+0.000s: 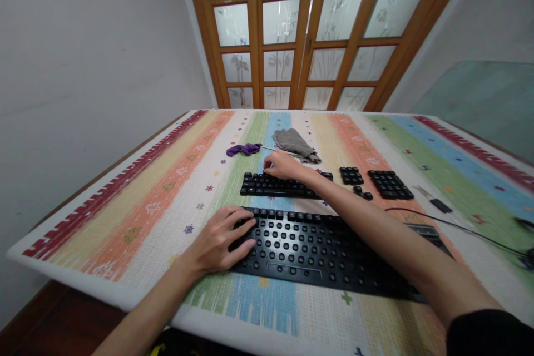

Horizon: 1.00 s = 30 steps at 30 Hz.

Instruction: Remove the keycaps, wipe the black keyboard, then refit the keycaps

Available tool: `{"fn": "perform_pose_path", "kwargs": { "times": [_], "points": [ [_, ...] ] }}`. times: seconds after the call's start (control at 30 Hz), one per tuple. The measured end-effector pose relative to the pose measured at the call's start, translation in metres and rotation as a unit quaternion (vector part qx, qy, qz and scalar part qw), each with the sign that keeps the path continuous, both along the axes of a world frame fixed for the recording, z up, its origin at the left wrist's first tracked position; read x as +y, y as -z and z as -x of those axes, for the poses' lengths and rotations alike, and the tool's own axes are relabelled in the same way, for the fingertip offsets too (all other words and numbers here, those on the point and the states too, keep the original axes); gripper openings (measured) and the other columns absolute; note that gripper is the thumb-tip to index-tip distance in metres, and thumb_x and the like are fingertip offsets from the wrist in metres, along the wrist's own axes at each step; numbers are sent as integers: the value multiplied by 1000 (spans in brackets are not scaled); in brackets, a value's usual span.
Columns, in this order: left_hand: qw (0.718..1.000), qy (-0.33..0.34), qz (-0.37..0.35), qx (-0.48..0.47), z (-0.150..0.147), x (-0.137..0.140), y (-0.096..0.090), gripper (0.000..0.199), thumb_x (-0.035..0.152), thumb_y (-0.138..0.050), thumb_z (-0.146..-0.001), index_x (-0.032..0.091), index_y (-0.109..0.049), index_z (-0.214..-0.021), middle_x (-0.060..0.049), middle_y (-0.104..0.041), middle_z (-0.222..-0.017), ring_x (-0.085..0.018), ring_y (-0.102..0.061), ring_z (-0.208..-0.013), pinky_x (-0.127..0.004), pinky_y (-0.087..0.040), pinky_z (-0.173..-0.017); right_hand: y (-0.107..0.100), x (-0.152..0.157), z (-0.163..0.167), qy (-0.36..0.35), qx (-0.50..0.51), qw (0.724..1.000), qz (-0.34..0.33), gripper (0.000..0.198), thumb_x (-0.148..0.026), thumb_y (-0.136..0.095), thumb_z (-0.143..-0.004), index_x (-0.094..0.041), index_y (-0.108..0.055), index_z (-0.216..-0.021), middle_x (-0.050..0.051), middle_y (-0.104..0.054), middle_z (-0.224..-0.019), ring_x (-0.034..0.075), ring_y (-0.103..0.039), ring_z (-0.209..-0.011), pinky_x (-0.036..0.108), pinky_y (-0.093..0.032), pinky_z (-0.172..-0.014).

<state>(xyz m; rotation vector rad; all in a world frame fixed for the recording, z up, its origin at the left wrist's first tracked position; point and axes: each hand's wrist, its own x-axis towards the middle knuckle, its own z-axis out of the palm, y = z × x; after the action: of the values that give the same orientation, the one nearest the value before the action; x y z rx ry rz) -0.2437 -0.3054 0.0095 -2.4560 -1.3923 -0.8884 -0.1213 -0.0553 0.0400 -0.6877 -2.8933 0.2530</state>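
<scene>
A black keyboard [292, 258] lies on the tablecloth with most of its keycaps off, its switch posts bare. A row of caps stays along its top edge. My left hand [223, 238] rests on its left end, fingers apart. My right arm crosses above the keyboard, hiding part of its right side. Just beyond, loose black keycaps [254, 184] lie grouped in rows as on a keyboard. At the back of this group my right hand [283, 166] has its fingers pinched on a keycap, mostly hidden by the hand.
Smaller keycap groups [390, 184] lie to the right, near a small tool with a black handle [440, 206]. A black cable [454, 225] runs rightward. Behind are a grey cloth [294, 143], a purple cloth [244, 149] and a thin rod [271, 148]. The table's near edge borders my arms.
</scene>
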Motion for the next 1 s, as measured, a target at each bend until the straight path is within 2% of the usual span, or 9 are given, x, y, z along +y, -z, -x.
{"fn": "perform_pose_path", "kwargs": {
  "times": [0.1, 0.2, 0.3, 0.63, 0.8, 1.0],
  "points": [
    [999, -22, -41, -26, 3, 0, 1, 26, 18, -57, -90, 17, -67, -114, -11, -68, -109, -24, -61, -102, -43, -54, -87, 0, -1, 0, 2, -5, 1000, -4, 20, -10, -60, -80, -13, -78, -87, 12, -77, -91, 25, -66, -97, 30, -47, -83],
    [992, -68, -96, -53, 6, 1, 3, 19, 12, -60, -86, 17, -69, -102, -9, -70, -96, -22, -62, -91, -40, -54, -80, 1, 0, 1, 5, -9, 1000, -5, 21, -11, -60, -80, -12, -79, -88, 12, -77, -92, 25, -66, -98, 29, -48, -83],
    [987, -83, -121, -67, 8, 2, 6, 12, 10, -62, -83, 17, -68, -90, -6, -69, -84, -21, -60, -81, -38, -52, -74, 0, 1, 3, 9, -11, 1000, -4, 21, -13, -61, -80, -12, -79, -89, 13, -77, -92, 25, -68, -94, 28, -48, -82],
    [994, -65, -85, -21, 8, 5, 8, 10, 11, -62, -83, 16, -65, -90, -9, -73, -97, -24, -62, -89, -41, -50, -77, 5, 1, 1, 9, 14, 1000, -3, 20, -13, -60, -81, -13, -79, -89, 12, -77, -93, 25, -68, -92, 28, -47, -80],
    [996, -57, -55, -27, 8, 3, 5, 15, 13, -59, -84, 15, -63, -99, -9, -71, -97, -24, -60, -89, -41, -49, -78, 8, 1, 2, 4, 42, 999, -3, 18, -11, -61, -82, -13, -76, -91, 11, -76, -92, 23, -67, -90, 29, -46, -80],
    [996, -76, -33, -26, 6, 0, 4, 28, 19, -57, -87, 14, -58, -114, -10, -66, -93, -24, -59, -88, -41, -50, -77, 0, -11, -4, -8, 96, 995, -14, 14, -16, -61, -87, -13, -73, -93, 9, -75, -93, 23, -62, -93, 32, -43, -84]
  ]
}}
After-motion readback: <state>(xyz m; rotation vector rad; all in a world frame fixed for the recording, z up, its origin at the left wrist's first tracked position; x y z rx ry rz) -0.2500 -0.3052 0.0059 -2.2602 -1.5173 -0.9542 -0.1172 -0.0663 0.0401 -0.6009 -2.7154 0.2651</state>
